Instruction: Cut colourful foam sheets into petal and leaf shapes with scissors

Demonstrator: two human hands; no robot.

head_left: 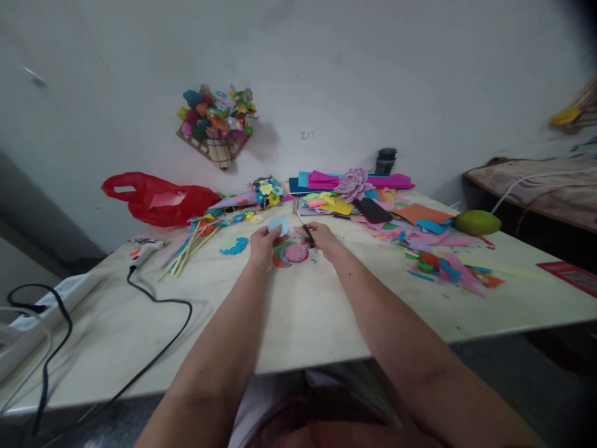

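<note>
My left hand (262,244) is closed on a light blue disc (278,224), pinching its lower edge. In my right hand (321,239) is a pair of scissors (308,235) with dark handles, its thin blades pointing up and away from me. The blades and the disc are apart. On the table just below both hands lie several overlapping round pieces, the topmost a pink disc (296,252). A blue wavy-edged piece (234,246) rests to the left of my left hand. Small blue scraps lie near the pink disc.
Paper scraps (454,270) and a dark phone (372,210) lie to the right. At the left are a glue gun (147,250) with a trailing black cord, thin sticks (189,249), a red plastic bag (163,199) and a power strip (60,298). Coloured sheets (321,180) lie at the back.
</note>
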